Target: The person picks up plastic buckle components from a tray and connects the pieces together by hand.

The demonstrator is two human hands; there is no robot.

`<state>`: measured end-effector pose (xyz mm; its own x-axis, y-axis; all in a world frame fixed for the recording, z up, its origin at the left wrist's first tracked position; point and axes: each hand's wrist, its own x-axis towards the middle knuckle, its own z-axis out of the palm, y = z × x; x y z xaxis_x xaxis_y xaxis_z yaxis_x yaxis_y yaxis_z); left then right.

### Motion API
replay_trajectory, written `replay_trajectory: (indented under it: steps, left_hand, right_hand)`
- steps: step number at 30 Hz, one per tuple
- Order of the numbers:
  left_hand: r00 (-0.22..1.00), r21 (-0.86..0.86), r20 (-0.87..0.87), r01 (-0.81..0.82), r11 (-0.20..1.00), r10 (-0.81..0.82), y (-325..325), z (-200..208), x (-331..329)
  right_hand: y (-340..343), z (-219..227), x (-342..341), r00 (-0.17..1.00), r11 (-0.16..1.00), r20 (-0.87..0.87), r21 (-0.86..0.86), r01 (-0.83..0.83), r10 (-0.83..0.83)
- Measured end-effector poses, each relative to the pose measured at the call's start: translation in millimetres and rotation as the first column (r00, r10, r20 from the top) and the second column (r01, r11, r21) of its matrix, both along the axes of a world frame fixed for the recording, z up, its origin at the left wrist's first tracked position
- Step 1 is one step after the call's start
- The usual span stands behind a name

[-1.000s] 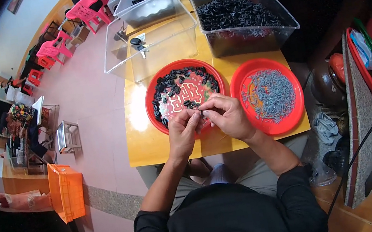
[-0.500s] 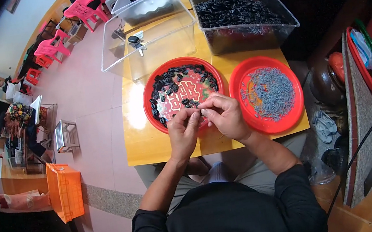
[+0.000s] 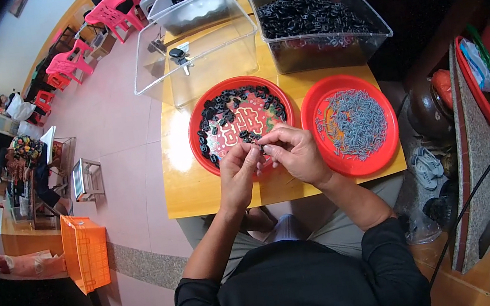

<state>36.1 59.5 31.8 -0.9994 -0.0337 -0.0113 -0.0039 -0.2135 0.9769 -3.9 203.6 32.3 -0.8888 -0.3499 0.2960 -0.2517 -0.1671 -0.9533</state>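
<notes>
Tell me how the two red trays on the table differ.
The left tray holds black pieces; the right tray holds thin grey pieces. The left tray's contents lie mostly around its edge, while the right tray's spread across its middle. Both trays are round and red.

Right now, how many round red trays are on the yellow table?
2: the left tray with black pieces, and the right tray with grey pieces. None there looks hidden.

Left hand (image 3: 237,177) and right hand (image 3: 301,157) meet at fingertips over red tray (image 3: 192,126) of black parts (image 3: 210,106), worktop (image 3: 202,205) near edge; plate (image 3: 309,115) of grey pins (image 3: 358,126), near right corner; clear bins (image 3: 324,53), far edge
</notes>
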Motion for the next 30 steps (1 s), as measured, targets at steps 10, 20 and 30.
replay_trajectory:
  steps: [10,20,30]
  left_hand:
    - [0.999,0.017,-0.011,-0.034,0.999,0.034,1,-1,1]
    - [1.000,-0.023,0.001,0.002,1.000,-0.002,-6,-4,2]
    - [0.983,0.056,0.138,0.117,0.992,-0.124,-13,5,-9]
  right_hand:
    - [2,3,1,0.992,0.986,0.123,0.166,-0.029,0.009]
    - [-9,-5,11,0.994,0.984,0.086,0.173,0.045,-0.061]
    - [-1,-5,-2,0.993,0.967,-0.102,0.239,0.089,-0.066]
